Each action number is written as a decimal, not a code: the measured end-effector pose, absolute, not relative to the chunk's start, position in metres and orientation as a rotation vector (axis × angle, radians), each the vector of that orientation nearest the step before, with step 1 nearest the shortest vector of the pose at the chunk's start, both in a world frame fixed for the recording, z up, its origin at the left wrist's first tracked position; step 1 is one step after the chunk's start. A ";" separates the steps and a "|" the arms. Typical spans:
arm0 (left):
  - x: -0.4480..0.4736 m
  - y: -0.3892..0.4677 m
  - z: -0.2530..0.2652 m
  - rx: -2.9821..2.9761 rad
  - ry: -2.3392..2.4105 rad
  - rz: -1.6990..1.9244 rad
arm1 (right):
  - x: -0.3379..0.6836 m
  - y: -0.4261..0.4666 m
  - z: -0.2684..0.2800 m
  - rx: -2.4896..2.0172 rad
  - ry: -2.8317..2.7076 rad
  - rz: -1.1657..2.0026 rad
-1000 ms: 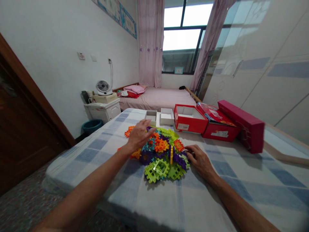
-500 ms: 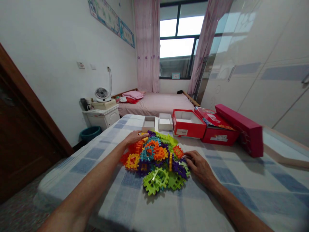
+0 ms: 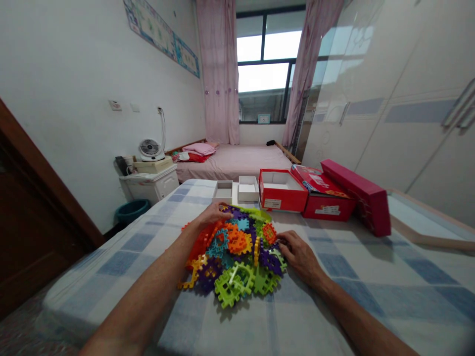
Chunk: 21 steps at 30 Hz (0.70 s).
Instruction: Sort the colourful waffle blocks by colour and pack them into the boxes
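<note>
A heap of interlocking plastic building pieces (image 3: 237,252) in green, purple, orange, yellow and blue lies on the checked cloth. My left hand (image 3: 214,213) reaches over the heap's far left side, its fingers stretched across purple pieces (image 3: 233,212); the fingertips are partly hidden. At the right edge, my right hand (image 3: 300,251) rests with bent, slightly spread fingers against the pieces, near an orange square piece (image 3: 269,233) and a purple piece (image 3: 272,263). Neither hand visibly grips a piece. Green pieces (image 3: 234,284) lie at the heap's near side.
Beyond the heap stand two small white boxes (image 3: 223,198) (image 3: 248,199), an open red box (image 3: 284,200), another red box (image 3: 328,210) and a long dark-pink box (image 3: 358,195). A shallow tray-like lid (image 3: 426,241) lies far right. The cloth-covered surface (image 3: 122,267) has its edge at left.
My left hand has shifted slightly right over the heap. Pieces on the left have spread, a yellow one slipping down toward the near left. My right hand stays by the right edge. The view has shifted slightly.
</note>
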<state>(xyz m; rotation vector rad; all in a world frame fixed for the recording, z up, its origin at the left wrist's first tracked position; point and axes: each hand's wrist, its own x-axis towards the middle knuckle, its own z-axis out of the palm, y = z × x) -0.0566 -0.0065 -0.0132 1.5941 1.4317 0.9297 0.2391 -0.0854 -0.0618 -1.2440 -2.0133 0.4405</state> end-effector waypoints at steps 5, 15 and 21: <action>-0.037 -0.010 0.000 1.795 1.469 0.991 | 0.240 -0.083 -0.065 -1.255 -2.003 0.434; 0.029 -0.050 0.029 2.399 1.226 0.786 | 0.240 -0.083 -0.065 -1.243 -2.030 0.426; 0.011 0.015 0.021 2.288 1.592 0.678 | 0.240 -0.084 -0.064 -1.256 -2.039 0.434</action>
